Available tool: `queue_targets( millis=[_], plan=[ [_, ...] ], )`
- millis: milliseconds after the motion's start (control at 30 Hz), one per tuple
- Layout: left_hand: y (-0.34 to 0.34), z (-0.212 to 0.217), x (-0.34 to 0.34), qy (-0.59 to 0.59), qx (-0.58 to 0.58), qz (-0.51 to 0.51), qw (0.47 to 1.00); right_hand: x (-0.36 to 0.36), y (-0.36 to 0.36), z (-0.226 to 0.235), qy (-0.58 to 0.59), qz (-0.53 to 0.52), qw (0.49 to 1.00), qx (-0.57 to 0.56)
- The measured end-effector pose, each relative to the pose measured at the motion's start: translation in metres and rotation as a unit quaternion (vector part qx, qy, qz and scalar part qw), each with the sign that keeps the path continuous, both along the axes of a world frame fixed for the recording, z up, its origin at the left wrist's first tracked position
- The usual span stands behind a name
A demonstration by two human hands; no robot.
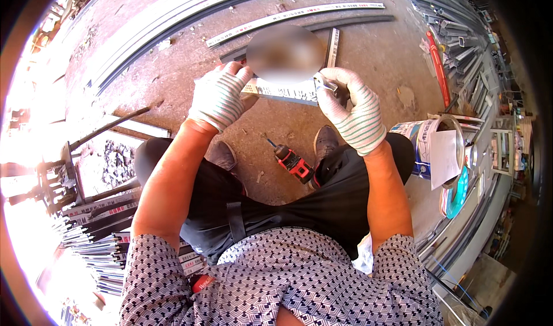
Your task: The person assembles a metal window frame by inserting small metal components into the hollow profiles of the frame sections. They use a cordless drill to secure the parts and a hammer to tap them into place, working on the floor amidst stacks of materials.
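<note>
My left hand (222,95), in a white striped knit glove, has its fingers curled over the left end of a short metal profile bar (282,91) with a printed white film. My right hand (354,110), gloved alike, closes round a small shiny metal piece (327,84) at the bar's right end. Whether that piece is fixed to the bar I cannot tell. Another profile (333,46) runs away from this corner. A blurred oval hides what lies just beyond the bar. On the ground between my shoes lies a red and black cordless drill (295,163), its bit pointing away to the left.
Long profiles (294,18) lie across the concrete beyond my hands. At right are a red long-handled tool (438,67), a large paint bucket (423,141) with paper on it, and piled metal profiles (455,26). Stacked profile ends (103,234) and a dark metal stand (72,176) flank my left.
</note>
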State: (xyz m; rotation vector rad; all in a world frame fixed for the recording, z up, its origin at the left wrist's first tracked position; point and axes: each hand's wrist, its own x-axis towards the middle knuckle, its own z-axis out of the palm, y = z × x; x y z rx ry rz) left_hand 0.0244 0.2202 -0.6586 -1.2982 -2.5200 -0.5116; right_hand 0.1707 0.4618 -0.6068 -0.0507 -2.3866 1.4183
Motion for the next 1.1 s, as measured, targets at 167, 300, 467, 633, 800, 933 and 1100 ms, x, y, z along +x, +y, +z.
queue_targets(
  millis=[167, 300, 467, 633, 800, 933, 1100],
  plan=[
    [-0.001, 0.001, 0.0, -0.005, -0.023, 0.004, 1.0, -0.001, 0.002, -0.005, 0.021, 0.012, 0.999, 0.047],
    [-0.002, 0.0, -0.001, -0.009, -0.039, 0.004, 0.999, -0.003, 0.003, 0.004, -0.007, 0.051, 0.996, 0.078],
    [-0.002, 0.0, 0.003, -0.009, -0.059, -0.012, 0.998, -0.004, 0.008, 0.009, -0.102, 0.118, 0.982, 0.109],
    [0.0, -0.003, 0.002, -0.021, -0.011, -0.021, 0.999, 0.002, 0.012, 0.006, -0.122, 0.127, 0.981, -0.08],
    [0.002, -0.003, 0.002, -0.026, 0.035, -0.023, 0.999, -0.002, 0.008, 0.002, -0.099, 0.109, 0.983, -0.112],
    [0.003, -0.005, 0.003, -0.049, 0.022, -0.011, 0.999, -0.003, 0.004, 0.002, -0.124, 0.092, 0.981, -0.119],
    [0.003, -0.004, 0.004, -0.028, 0.019, -0.004, 0.999, -0.008, -0.006, 0.001, -0.121, 0.085, 0.968, -0.203]
  ],
)
